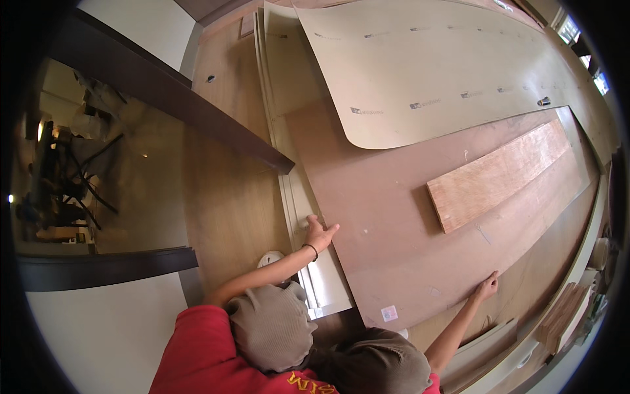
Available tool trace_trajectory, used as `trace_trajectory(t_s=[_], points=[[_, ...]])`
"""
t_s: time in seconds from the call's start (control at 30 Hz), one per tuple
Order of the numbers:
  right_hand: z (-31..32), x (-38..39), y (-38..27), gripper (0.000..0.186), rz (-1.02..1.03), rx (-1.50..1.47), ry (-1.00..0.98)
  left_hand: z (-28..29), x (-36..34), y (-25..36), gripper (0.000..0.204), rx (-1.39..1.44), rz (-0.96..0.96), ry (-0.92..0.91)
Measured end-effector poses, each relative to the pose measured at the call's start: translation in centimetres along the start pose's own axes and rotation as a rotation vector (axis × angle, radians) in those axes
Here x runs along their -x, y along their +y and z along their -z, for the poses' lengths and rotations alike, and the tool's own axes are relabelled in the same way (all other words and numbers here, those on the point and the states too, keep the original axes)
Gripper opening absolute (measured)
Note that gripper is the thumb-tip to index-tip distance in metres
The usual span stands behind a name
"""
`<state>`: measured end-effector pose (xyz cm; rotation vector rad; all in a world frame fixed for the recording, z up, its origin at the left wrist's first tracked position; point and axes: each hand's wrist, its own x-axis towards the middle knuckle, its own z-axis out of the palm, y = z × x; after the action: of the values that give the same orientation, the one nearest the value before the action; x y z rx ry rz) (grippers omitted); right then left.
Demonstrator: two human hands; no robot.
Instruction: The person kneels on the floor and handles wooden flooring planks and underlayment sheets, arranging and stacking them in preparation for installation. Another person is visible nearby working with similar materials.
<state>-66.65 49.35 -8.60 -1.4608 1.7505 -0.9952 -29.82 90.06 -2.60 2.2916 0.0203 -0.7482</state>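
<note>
A large pinkish-brown board (pixel 367 217) lies in front of me with a reddish plywood plank (pixel 499 171) on it. Along its left side run pale long strips (pixel 325 289). My left hand (pixel 319 230) rests where strips and board meet, thumb and fingers apart. My right hand (pixel 486 286) has its fingers curled on the board's near right edge. A large curled cream sheet (pixel 426 65) covers the far part of the board.
Dark brown beams (pixel 131 82) jut in from the left, beside a glossy dark-reflecting panel (pixel 144 177). Stacked wood pieces (pixel 561 315) lie at the lower right. My grey-clad knees (pixel 269 328) are at the bottom. A small round object (pixel 210 78) sits at the upper left.
</note>
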Motion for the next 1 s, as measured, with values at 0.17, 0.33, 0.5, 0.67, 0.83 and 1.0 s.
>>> trace_trajectory(t_s=[0.17, 0.33, 0.5, 0.67, 0.83, 1.0], points=[[-0.2, -2.8, 1.7, 0.052, 0.073, -0.068, 0.006, -3.2, -4.6, -2.1, 0.043, 0.153, -0.083, 0.151], [-4.4, -0.7, -0.4, 0.053, 0.031, -0.036, 0.064, -0.9, -10.4, -2.9, 0.036, 0.391, -0.158, 0.154], [-6.0, -4.1, -0.4, 0.051, -0.025, 0.029, 0.054, -1.0, -12.6, 5.0, 0.034, 0.598, -0.063, -0.045], [-10.3, -6.3, -7.1, 0.060, -0.065, 0.213, 0.003, 1.2, -19.2, 9.4, 0.029, 0.647, -0.062, -0.015], [-11.0, -6.6, -7.2, 0.059, -0.017, 0.426, -0.053, 0.3, -21.6, 11.7, 0.050, 0.513, -0.027, 0.085], [-9.4, -7.1, -8.2, 0.050, -0.095, 0.359, -0.218, -3.8, -11.1, 5.4, 0.075, -0.040, -0.439, 0.193]])
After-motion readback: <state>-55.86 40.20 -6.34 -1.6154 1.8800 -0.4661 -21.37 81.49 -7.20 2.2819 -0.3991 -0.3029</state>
